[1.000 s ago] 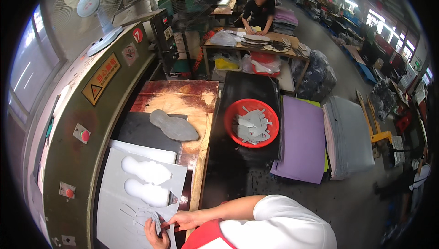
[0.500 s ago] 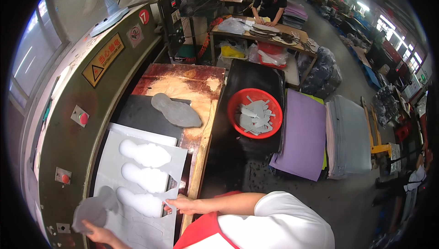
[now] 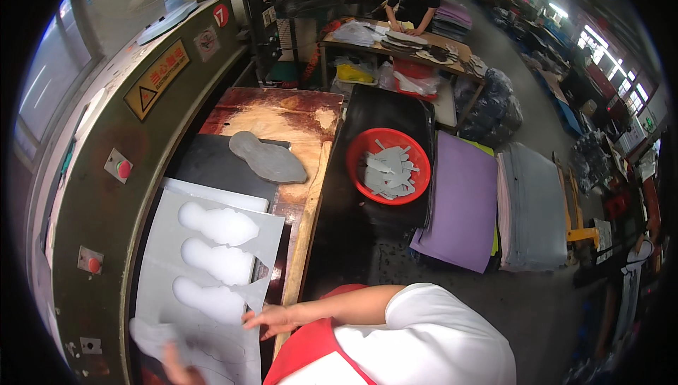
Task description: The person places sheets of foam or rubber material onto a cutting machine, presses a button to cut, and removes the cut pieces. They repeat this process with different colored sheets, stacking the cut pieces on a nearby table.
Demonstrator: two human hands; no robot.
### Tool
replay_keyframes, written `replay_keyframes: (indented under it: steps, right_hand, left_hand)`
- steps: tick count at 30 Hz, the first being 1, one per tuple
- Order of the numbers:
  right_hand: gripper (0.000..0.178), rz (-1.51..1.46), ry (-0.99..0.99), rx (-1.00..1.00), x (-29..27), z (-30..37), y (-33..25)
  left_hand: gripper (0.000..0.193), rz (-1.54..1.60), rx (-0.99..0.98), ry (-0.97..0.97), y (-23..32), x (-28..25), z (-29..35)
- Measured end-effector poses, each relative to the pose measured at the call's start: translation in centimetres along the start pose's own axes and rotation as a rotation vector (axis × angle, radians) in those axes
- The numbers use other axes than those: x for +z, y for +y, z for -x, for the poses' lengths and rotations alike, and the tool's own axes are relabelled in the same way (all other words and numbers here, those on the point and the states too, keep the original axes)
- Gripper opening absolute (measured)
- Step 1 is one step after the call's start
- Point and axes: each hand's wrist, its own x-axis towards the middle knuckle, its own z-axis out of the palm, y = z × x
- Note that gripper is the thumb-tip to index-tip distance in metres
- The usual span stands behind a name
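A pale grey sheet (image 3: 159, 258) lies on the press bed with several sole-shaped cut-outs, white showing through them. Over its near left part is a loose grey sole-shaped piece (image 3: 150, 339), blurred. My left hand (image 3: 180, 367) is beside that piece at the lower edge, its fingers smeared by motion, so its grip is unclear. At the sheet's right edge, by the nearest cut-out, my right hand (image 3: 274, 320) touches the sheet with its fingers apart. A thick dark grey sole-shaped stack or block (image 3: 268, 159) rests farther back on a black mat.
The green press body (image 3: 99, 194) with red buttons runs along the left. A red basin (image 3: 353, 180) of grey scraps stands to the right, beside stacked purple sheets (image 3: 459, 201) and grey sheets (image 3: 533, 205). A person (image 3: 417, 0) works at a far table.
My left hand has moved right, and the loose grey piece now lies lower over the sheet. My right hand's fingers have loosened at the sheet edge. The view has shifted slightly.
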Motion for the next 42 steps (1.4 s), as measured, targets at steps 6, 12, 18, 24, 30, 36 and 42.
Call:
replay_keyframes:
  steps: [6, 12, 18, 24, 30, 36, 42]
  right_hand:
    - [0.024, 0.046, -0.029, 0.2, 0.2, -2.0, 3.2]
    - [0.022, -0.005, -0.016, 0.25, 1.5, -2.4, 4.4]
    - [0.022, -0.003, -0.036, 0.25, 1.2, -4.9, 6.3]
    - [0.026, -0.085, -0.169, 0.236, 1.9, -6.2, 7.0]
    - [0.036, 0.091, -0.003, 0.092, 3.6, -4.3, 5.4]
    - [0.043, 0.218, -0.014, 0.087, 3.6, -3.5, 5.3]
    - [0.045, 0.361, 0.052, -0.001, 2.6, -3.2, 6.1]
  left_hand:
    - [0.055, -0.103, 0.278, -0.216, 2.8, 7.2, 7.1]
    - [0.053, 0.055, 0.249, -0.098, 1.7, 5.6, 7.4]
    - [0.044, -0.014, 0.332, -0.203, 0.6, 5.6, 8.5]
    - [0.051, 0.1, 0.312, -0.161, 1.6, 5.2, 7.7]
    - [0.043, 0.131, 0.098, -0.008, 2.7, 6.4, 7.3]
    - [0.035, 0.025, 0.181, -0.06, 2.5, 6.4, 6.8]
    - [0.033, 0.575, -0.399, 0.16, 0.6, 6.7, 6.6]
